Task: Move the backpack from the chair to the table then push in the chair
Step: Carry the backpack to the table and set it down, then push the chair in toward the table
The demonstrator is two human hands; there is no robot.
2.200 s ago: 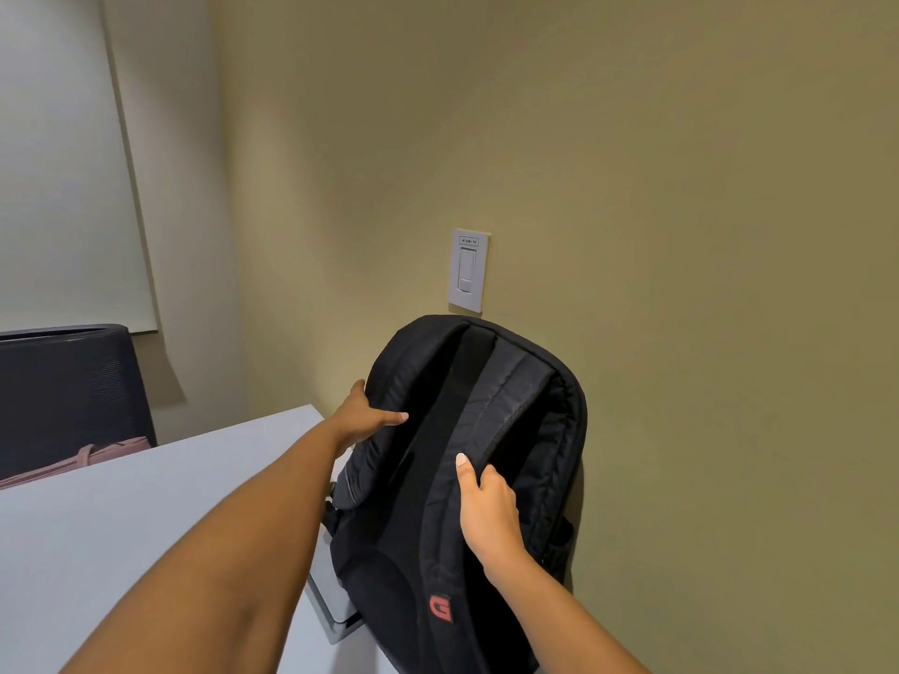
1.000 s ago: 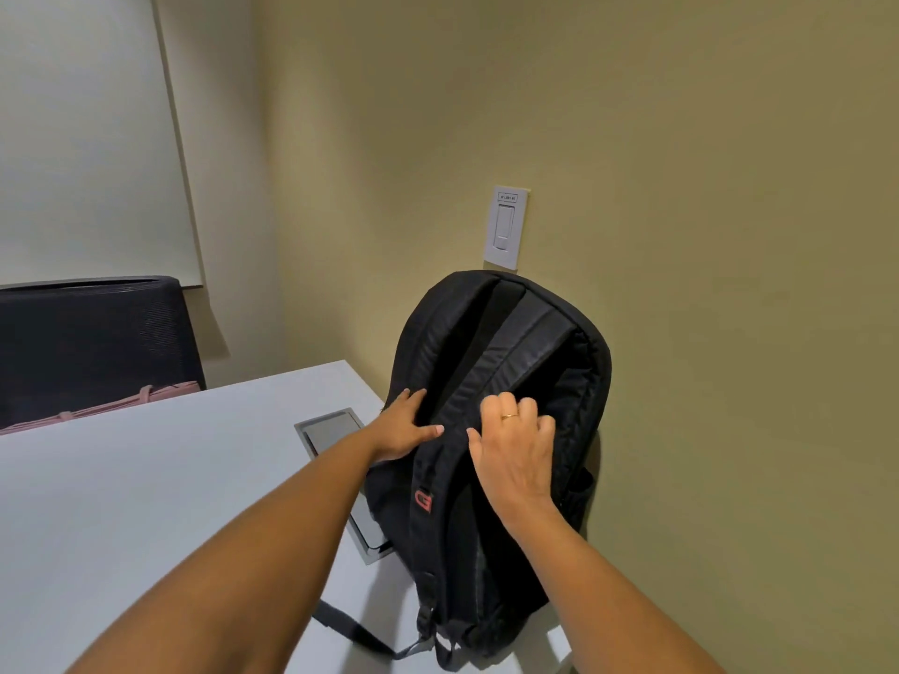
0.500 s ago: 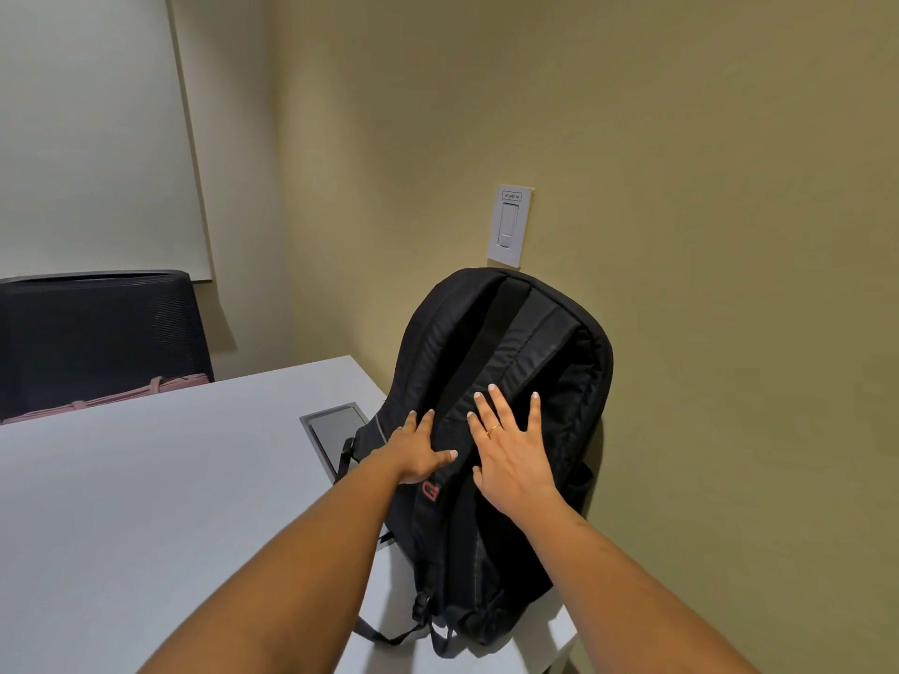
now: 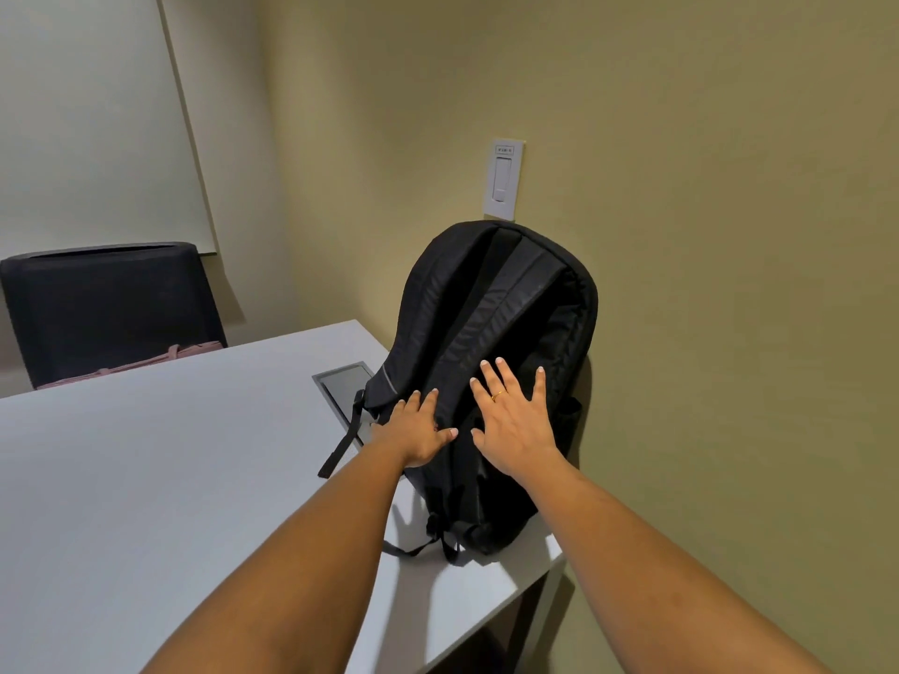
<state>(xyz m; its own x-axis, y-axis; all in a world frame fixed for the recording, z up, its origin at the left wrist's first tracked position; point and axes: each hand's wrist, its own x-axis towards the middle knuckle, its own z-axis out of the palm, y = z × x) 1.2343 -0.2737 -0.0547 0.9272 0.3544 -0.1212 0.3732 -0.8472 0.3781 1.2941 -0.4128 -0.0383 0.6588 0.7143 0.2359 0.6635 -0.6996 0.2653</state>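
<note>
Black backpack (image 4: 491,333) stands upright at the white counter (image 4: 146,479) corner against the wall, left hand (image 4: 418,432) and right hand (image 4: 515,425) flat on it, each grip spread.

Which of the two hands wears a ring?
The right hand, spread flat on the back panel of the backpack, has a gold ring on one finger. The left hand, lower beside it, shows no ring.
</note>
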